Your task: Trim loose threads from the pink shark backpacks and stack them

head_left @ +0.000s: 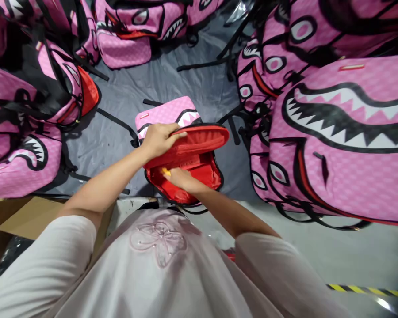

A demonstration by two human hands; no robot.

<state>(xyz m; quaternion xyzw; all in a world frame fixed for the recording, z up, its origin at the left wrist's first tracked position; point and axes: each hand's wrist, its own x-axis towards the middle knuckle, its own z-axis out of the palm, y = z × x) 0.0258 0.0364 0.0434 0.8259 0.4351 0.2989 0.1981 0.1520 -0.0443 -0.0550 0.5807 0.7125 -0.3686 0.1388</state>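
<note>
A pink checked backpack (pixel 166 115) with a shark-mouth print lies before me on the grey cloth. Its zipped compartment is unzipped, and the red lining (pixel 205 172) shows inside. My left hand (pixel 161 140) grips the lifted flap (pixel 202 138) by its edge, thumb on the red side and fingers on the outside. Inside the compartment is my right hand (pixel 179 177), closed on a small yellow object (pixel 166 171) that shows at its fingertips. Most of that object is hidden, so its kind is unclear.
Grey cloth (pixel 119 92) covers the table. Pink shark-print backpacks pile up at the left (pixel 23 163), the back (pixel 126 51) and the right (pixel 351 176), with black straps trailing between them. A cardboard box (pixel 29 218) stands below left. Striped tape (pixel 365 289) marks the floor.
</note>
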